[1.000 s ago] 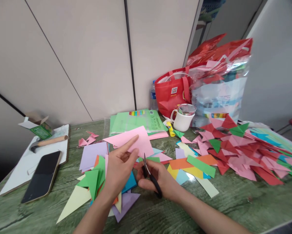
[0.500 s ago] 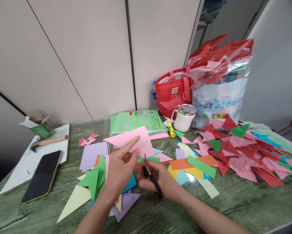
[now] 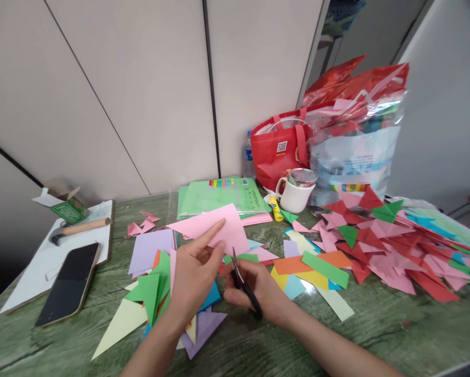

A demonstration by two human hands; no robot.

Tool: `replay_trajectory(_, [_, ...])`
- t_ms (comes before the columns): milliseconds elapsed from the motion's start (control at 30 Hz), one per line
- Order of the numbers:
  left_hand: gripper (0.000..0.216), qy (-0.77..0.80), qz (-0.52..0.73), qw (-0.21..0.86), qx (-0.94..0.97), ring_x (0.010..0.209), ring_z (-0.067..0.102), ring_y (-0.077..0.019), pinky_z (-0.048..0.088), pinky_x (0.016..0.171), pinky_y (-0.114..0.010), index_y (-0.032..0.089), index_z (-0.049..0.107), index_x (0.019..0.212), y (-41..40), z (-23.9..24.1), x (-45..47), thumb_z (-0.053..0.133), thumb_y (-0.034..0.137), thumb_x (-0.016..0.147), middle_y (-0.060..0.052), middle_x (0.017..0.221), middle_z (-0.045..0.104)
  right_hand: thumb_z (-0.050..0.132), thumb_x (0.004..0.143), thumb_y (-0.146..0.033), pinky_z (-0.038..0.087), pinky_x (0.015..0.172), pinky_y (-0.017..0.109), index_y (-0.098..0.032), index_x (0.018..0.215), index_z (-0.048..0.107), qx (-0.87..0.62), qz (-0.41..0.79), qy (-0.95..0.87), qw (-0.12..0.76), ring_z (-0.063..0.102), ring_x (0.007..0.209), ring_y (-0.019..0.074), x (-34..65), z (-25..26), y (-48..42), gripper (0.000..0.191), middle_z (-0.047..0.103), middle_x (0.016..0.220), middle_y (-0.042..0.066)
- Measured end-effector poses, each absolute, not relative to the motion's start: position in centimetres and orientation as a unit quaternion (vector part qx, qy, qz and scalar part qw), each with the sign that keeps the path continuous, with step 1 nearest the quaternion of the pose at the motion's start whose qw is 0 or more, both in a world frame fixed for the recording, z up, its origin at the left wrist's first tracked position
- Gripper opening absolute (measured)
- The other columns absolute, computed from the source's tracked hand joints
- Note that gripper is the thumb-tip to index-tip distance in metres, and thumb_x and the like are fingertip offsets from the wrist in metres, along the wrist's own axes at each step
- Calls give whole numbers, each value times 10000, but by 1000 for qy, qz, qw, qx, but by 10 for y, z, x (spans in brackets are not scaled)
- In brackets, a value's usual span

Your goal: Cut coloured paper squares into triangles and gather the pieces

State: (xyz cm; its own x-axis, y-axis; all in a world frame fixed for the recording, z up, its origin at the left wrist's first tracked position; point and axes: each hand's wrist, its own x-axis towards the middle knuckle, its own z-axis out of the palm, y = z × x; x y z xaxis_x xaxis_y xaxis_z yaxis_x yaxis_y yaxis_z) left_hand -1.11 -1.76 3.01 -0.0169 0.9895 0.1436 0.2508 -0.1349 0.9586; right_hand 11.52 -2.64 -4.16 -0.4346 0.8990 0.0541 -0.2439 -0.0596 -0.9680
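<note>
A folded sheet of pink paper (image 3: 230, 226) is pinched between the thumb and fingers of my left hand (image 3: 193, 269). My right hand (image 3: 254, 288) grips black-handled scissors (image 3: 241, 280), their blades pointing up near the paper's lower right corner. Whether the blades touch the paper I cannot tell. Beneath and left of my left hand lie a purple paper stack (image 3: 152, 248), folded green paper (image 3: 152, 290) and a pale yellow triangle (image 3: 119, 327). Right of the scissors, orange paper (image 3: 292, 264) and a green strip (image 3: 324, 269) overlap other cut pieces.
A large heap of red and pink folded pieces (image 3: 388, 241) covers the right side. Behind stand a white mug (image 3: 295, 193), a glue stick (image 3: 275, 208), a red bag (image 3: 276, 154) and a plastic bag (image 3: 355, 152). At left lie a phone (image 3: 68, 283) and a hammer (image 3: 81, 228).
</note>
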Motion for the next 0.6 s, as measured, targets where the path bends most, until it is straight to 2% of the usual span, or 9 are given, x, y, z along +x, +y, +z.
replay_trajectory(600, [469,532,491,412,554,445,178,-67,160,381,-188,137,600,1173,-21,35,-8,593,256,720,79,460,278,776,589,-348,310,435,197,-169,764,559,-331,663,-513,433,404,445,69,114,-47,-28,331,472,525,-69])
